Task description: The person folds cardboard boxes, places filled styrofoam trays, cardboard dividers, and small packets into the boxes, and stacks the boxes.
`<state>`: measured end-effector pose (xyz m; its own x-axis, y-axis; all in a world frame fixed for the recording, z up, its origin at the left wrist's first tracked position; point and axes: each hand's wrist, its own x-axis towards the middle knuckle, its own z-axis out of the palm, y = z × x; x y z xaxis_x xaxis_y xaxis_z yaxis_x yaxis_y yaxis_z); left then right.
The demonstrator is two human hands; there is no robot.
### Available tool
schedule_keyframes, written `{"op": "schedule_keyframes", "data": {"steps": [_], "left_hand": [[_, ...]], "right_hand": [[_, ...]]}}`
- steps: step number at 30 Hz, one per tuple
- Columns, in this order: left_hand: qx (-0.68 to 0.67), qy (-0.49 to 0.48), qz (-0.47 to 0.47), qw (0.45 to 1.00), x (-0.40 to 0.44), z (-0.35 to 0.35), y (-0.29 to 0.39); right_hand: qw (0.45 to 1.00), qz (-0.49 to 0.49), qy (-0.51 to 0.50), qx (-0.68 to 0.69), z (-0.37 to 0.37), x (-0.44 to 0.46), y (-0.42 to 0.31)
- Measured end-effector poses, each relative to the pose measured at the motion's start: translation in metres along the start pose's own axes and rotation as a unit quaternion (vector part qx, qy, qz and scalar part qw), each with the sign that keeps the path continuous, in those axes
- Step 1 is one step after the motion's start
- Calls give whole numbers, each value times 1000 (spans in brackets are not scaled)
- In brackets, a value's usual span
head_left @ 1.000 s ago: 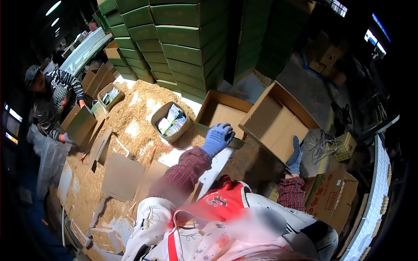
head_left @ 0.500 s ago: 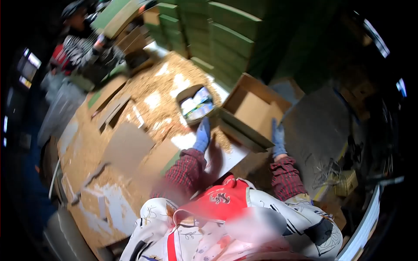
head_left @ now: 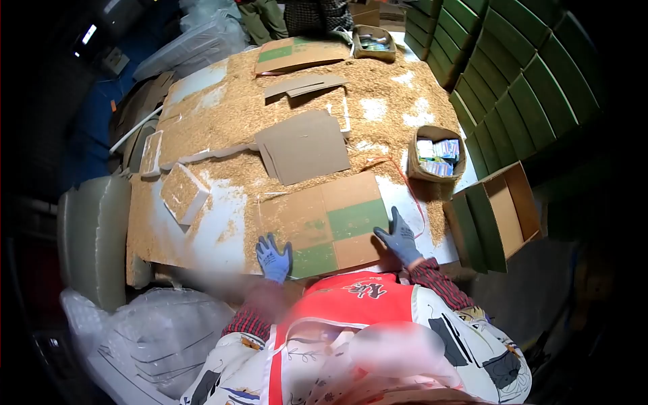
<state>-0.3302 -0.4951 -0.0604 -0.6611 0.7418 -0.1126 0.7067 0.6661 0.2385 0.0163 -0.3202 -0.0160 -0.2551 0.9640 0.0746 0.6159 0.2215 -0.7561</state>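
Observation:
My left hand (head_left: 273, 259), in a blue-grey glove, has its fingers spread at the near left edge of a flattened cardboard box (head_left: 297, 216) with green printed panels. Its palm holds nothing. At the right edge of the same box is my right hand (head_left: 401, 239), also gloved, thumb and fingers apart and nothing in them. Whether either hand presses on the cardboard I cannot tell. Right of my right hand, an open-topped brown and green box (head_left: 480, 223) stands tilted at the table's side.
Grain-like tan material (head_left: 229, 125) covers much of the white table (head_left: 226, 236). A carton (head_left: 432, 172) of small colourful packets sits at the right. Grey cardboard sheets (head_left: 304, 148) lie mid-table. Stacked green boxes (head_left: 520, 101) line the right. A person's legs (head_left: 263, 20) show behind the table.
Both hands have left the open box on the right and moved left to the flattened cardboard. The open box stays at the table's side. My view has swung left.

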Motion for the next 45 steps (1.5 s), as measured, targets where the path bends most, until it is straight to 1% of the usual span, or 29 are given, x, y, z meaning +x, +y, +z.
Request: {"op": "schedule_keyframes", "data": {"steps": [2, 5, 6, 7, 9, 11, 13, 14, 16, 19, 20, 22, 23, 25, 27, 29, 30, 33, 34, 35, 36, 37, 38, 39, 40, 41, 43, 44, 45], "left_hand": [[8, -11, 6, 1000, -3, -6, 9], [-25, -3, 15, 1000, -2, -11, 2], [-24, 23, 40, 999, -2, -7, -4], [-30, 20, 35, 999, -4, -5, -9], [3, 29, 63, 998, 4, -7, -15], [3, 34, 46, 998, 14, -7, -28], [-100, 1, 42, 994, 33, -21, -28], [-173, 34, 97, 979, 48, -33, -21], [-171, 146, 227, 948, 66, -97, 23], [-155, 191, 403, 882, 74, -227, 91], [-157, 193, 403, 881, 79, -246, 98], [-92, -142, 397, 902, 85, -273, 103], [-91, -135, 394, 904, 79, -281, 103], [-79, -151, 488, 856, 59, -294, 101], [-71, -213, 473, 852, 33, -301, 107], [-78, -323, 454, 826, 30, -270, 107], [-161, -315, 452, 819, 29, -246, 104], [-275, -302, 406, 818, 23, -198, 93], [-422, -393, 301, 760, 21, -192, 90], [-555, -463, 185, 666, 22, -187, 85], [-619, -496, 124, 597, 29, -186, 80], [-627, -482, 118, 600, 32, -184, 78], [-671, -404, 145, 605, 33, -184, 80], [-707, -322, 169, 606, 36, -183, 84], [-688, -273, 195, 644, 39, -189, 88], [-728, -196, 172, 634, 43, -180, 96], [-782, -41, 98, 615, 53, -174, 116], [-754, 72, 71, 650, 61, -165, 127], [-755, 74, 75, 647, 62, -156, 124]], "right_hand": [[983, 114, -138, -44, 6, 30, -42], [987, 106, -84, -90, 9, 34, -28], [994, 72, -65, -49, 11, 33, -10], [989, 128, -62, 35, -14, 32, -41], [981, 84, 22, 174, -29, 50, -5], [965, 111, 18, 236, -95, 69, -44], [944, 107, 7, 312, -148, 80, -86], [951, 60, 12, 302, -162, 87, -93], [955, 7, 8, 296, -186, 96, -112], [937, -28, -43, 346, -188, 111, -106], [937, -31, -42, 344, -181, 116, -101], [942, -58, -45, 328, -153, 131, -90], [948, -60, -9, 312, -129, 139, -76], [966, -57, 70, 243, -81, 134, -75], [958, -27, 133, 253, -47, 111, -114], [949, 5, 104, 297, -16, 92, -134], [976, 6, 105, 190, -16, 82, -170], [960, 19, 56, 275, -1, 90, -174], [955, 8, 44, 292, 1, 93, -166], [951, 4, 32, 308, -1, 93, -161], [944, -1, 12, 330, -7, 91, -159], [929, -16, -13, 369, -23, 82, -175], [970, -35, 50, 237, -21, 81, -151], [946, -37, 55, 318, -32, 68, -168], [957, -59, 45, 280, -46, 61, -172], [949, -77, 56, 300, -49, 55, -173], [989, -86, -44, 109, -70, 49, -196], [984, -86, -126, 95, -69, 51, -196], [969, -137, -204, 22, -63, 54, -189]]}}
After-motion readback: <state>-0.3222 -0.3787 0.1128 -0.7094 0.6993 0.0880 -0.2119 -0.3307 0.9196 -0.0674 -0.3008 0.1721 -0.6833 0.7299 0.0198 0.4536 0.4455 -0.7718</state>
